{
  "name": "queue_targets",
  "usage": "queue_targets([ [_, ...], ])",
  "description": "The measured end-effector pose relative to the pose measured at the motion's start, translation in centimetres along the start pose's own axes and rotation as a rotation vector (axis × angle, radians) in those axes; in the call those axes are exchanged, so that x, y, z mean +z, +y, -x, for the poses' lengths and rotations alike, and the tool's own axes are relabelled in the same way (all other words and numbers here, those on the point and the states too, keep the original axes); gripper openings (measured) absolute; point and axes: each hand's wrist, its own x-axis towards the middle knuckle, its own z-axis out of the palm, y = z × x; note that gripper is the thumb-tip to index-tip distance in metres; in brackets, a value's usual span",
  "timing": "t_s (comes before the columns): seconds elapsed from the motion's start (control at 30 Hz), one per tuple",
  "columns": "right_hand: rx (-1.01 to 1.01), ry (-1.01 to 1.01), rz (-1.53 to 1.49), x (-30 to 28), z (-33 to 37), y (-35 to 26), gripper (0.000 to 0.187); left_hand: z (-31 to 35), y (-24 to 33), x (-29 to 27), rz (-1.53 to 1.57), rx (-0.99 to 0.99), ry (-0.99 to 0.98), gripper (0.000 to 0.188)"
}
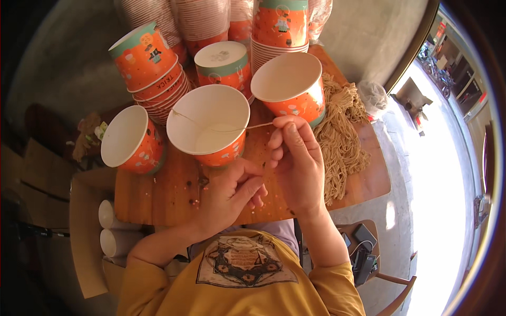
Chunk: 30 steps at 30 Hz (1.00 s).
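My right hand (300,152) pinches a thin tan string (258,126) between thumb and forefinger. From there the string stretches left over a wide orange paper bucket (205,118) with a white inside. Its thinner part sags across the bucket's open mouth toward the left rim. Below and left of it, my left hand (234,189) has its fingers curled and the thumb pressed against them; anything between them is too small to make out. A tilted bucket (125,137) lies to the left and another bucket (287,79) leans behind my right hand.
A heap of tan string (342,142) covers the right side of the wooden table (168,197). Stacked buckets (153,73) and an upside-down bucket (221,60) stand behind. A cardboard box (87,226) with white rolls is at lower left, a chair (392,282) with electronic devices at lower right.
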Motion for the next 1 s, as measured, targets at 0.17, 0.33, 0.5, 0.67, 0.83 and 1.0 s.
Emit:
queue_targets([
  [0.17,0.03,0.075,0.412,-4.3,0.4,1.0,0.018,0.4,-0.8,-0.7,-0.251,-0.073,0.006,0.007],
  [0.33,-0.495,-0.063,1.414,-4.6,2.8,0.9,0.037,0.4,-0.4,-1.3,-0.639,-0.006,0.008,0.01],
  [0.5,-0.263,-0.278,1.128,-3.4,3.9,2.9,0.039,-0.1,-0.3,-1.4,-0.742,0.08,0.059,0.011],
  [0.67,-0.303,-0.239,1.033,-4.6,3.1,3.7,0.023,-0.3,0.5,-1.7,-0.648,0.023,0.106,0.012],
  [0.83,-0.384,-0.043,1.082,-4.7,1.9,3.0,0.007,-2.4,2.0,-3.6,-1.172,0.608,0.296,0.02],
  [1.0,-0.275,0.211,0.607,-5.0,0.4,1.8,0.011,-4.3,3.3,-5.3,-0.912,0.057,0.114,0.018],
])
